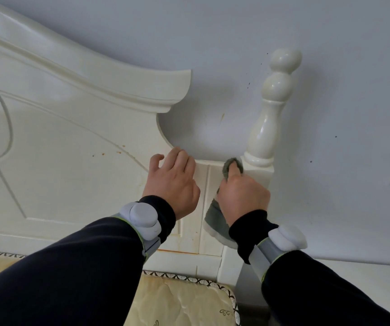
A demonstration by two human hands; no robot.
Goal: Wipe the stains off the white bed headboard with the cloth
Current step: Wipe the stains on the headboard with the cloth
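The white headboard [71,128] filled the left and the centre of the frame. It was glossy, with a curved carved top and grooved panels. At its right end stood a turned post [268,128] with round knobs. Small orange-brown stains [103,154] lay on the panel at centre left. The grey cloth [217,220] was in the centre right, held by the right hand [241,191]. Its upper end was pressed on the ledge just beside the foot of the post, and its lower end hung down.

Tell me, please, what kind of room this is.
Probably a bedroom: a white carved headboard with a turned post stands against the wall, a quilted mattress lies below it, and the right hand holds a grey cloth on the headboard.
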